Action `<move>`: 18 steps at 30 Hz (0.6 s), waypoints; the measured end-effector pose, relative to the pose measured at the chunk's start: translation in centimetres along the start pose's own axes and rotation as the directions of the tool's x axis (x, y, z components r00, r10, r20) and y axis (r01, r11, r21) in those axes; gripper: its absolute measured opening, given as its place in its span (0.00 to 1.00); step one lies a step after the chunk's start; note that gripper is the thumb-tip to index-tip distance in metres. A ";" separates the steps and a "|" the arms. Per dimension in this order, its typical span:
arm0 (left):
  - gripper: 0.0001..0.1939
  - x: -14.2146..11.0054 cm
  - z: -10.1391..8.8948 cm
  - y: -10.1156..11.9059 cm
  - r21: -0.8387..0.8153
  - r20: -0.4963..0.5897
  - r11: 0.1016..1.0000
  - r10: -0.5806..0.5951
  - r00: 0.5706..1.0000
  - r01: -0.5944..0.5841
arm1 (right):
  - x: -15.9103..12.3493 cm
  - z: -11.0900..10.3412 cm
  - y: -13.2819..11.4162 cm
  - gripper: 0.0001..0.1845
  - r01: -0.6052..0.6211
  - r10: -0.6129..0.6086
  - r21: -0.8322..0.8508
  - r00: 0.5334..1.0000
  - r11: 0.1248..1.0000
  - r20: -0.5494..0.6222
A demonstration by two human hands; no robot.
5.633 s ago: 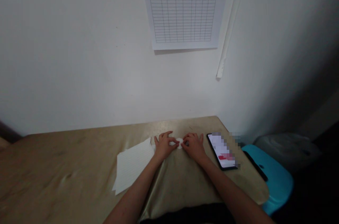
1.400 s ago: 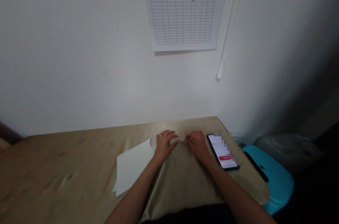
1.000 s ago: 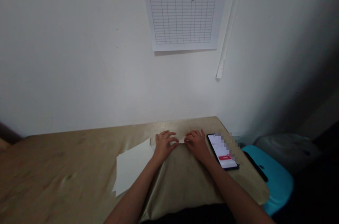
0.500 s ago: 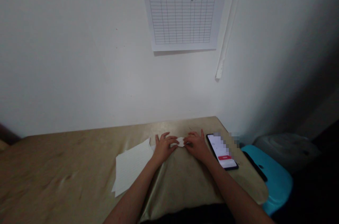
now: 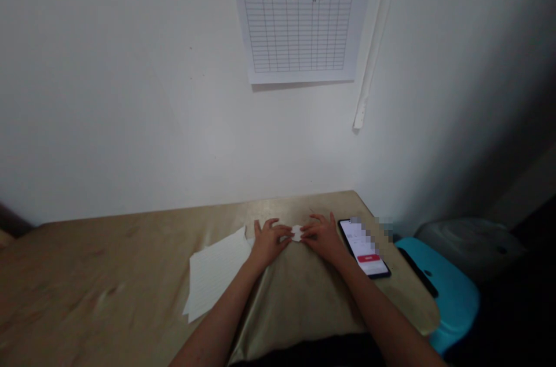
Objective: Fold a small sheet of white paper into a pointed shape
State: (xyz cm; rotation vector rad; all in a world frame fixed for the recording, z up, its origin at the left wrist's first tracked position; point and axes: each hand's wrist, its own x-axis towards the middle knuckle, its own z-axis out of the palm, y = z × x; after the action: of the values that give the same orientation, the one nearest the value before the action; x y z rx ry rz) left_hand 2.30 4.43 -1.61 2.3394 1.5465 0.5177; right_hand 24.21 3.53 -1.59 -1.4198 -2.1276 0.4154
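Note:
A small white piece of paper (image 5: 296, 233) is held just over or on the brown-covered table (image 5: 130, 274), between my two hands. My left hand (image 5: 270, 241) pinches its left edge with thumb and fingertips. From the other side my right hand (image 5: 322, 237) grips the right edge, its thumb lifted away. Whether the paper is folded is too small to make out. Left of my left hand lie lined paper sheets (image 5: 217, 274), partly covered by my forearm. A phone (image 5: 367, 251) with a lit screen rests to the right of my right hand.
A printed table sheet (image 5: 299, 31) hangs on the white wall behind the table. Beside it a white strip (image 5: 369, 77) runs down the wall. Past the table's right edge stands a turquoise plastic object (image 5: 456, 292), with a greyish bag-like thing (image 5: 469, 245) behind it.
My right fingers have shifted slightly on the paper's right edge. The paper stays between both hands, and the other things have not moved.

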 end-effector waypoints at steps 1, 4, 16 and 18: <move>0.09 0.0 0.0 0.0 -0.003 0.000 1.000 0.003 1.000 -0.003 | 0.0 0.0 0.0 0.07 -0.001 0.001 -0.001 1.000 1.000 0.004; 0.10 0.0 0.2 0.1 -0.009 -0.013 1.000 0.018 1.000 -0.018 | 0.0 0.0 0.1 0.07 -0.002 0.002 0.005 1.000 1.000 0.008; 0.05 0.6 1.0 0.5 -0.082 -0.066 0.994 -0.080 0.995 0.074 | 0.1 0.8 0.2 0.09 -0.107 0.109 0.059 0.993 0.993 -0.039; 0.05 0.6 1.1 0.7 -0.094 -0.087 0.991 -0.108 0.990 0.100 | 0.1 0.9 0.1 0.08 -0.111 0.113 0.037 0.992 0.993 -0.057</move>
State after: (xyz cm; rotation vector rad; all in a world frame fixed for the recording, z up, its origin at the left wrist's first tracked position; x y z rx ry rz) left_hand 3.57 4.64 -2.24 2.1836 1.6405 0.6637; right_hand 23.73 3.70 -2.40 -1.5182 -1.9921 0.4439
